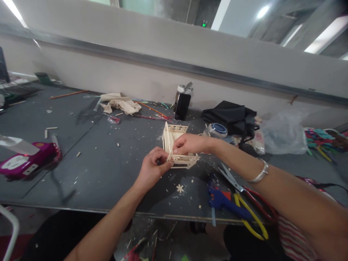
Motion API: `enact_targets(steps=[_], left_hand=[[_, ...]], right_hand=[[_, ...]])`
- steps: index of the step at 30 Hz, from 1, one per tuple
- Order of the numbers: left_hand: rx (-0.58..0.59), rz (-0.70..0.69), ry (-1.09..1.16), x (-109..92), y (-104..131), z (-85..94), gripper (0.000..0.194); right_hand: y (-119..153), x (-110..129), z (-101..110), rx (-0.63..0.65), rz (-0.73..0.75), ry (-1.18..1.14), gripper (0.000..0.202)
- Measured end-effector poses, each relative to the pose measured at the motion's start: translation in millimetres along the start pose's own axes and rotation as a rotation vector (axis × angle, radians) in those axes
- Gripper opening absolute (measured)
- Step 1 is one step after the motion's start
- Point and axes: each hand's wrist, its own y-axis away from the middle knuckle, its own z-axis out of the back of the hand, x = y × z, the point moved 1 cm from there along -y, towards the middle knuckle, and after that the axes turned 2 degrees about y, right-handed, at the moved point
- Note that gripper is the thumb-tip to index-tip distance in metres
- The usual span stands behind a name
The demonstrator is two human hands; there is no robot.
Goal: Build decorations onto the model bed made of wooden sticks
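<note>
A small box-like frame of pale wooden sticks (pixel 183 160) stands on the dark table between my two hands. My left hand (pixel 154 165) pinches its near left corner, thumb in front and fingers behind. Over the slatted inside reaches my right hand (pixel 187 143), its fingertips pressed together close to the near rail. Whatever those fingertips hold, if anything, is hidden or too small to make out. A little star-shaped wooden piece (pixel 179 188) lies on the table in front of the frame.
Right of the frame lie a blue glue gun (pixel 227 204) and scissors (pixel 233 181), their handles passing the table edge. Behind stand a phone (pixel 182 107) and a bottle (pixel 180 88). A black bag (pixel 231 115), a clear jar (pixel 216 130) and a purple device (pixel 29 159) flank the work.
</note>
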Motion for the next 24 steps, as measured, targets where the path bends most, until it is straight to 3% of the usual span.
enact_targets(steps=[5, 8, 10, 13, 17, 20, 24], left_hand=[[-0.004, -0.004, -0.010, 2, 1, -0.3, 0.005], [-0.022, 0.001, 0.006, 3, 1, -1.3, 0.006], [-0.033, 0.003, 0.013, 4, 2, -1.9, 0.005], [-0.038, 0.014, 0.015, 5, 2, -2.4, 0.005], [-0.040, 0.059, 0.049, 4, 3, -2.6, 0.005], [-0.028, 0.082, 0.059, 4, 3, -2.8, 0.006], [-0.023, 0.081, 0.068, 4, 3, -2.8, 0.006]], right_hand=[[9, 9, 6, -0.073, 0.000, 0.114, 0.019], [39, 18, 10, -0.307, 0.005, 0.264, 0.023], [70, 18, 5, -0.556, 0.008, 0.457, 0.027], [121, -5, -24, -0.667, -0.134, 0.523, 0.026], [168, -66, -88, -0.733, -0.247, 0.627, 0.032], [177, -104, -127, -0.779, -0.227, 0.717, 0.041], [171, -114, -145, -0.877, -0.139, 0.773, 0.039]])
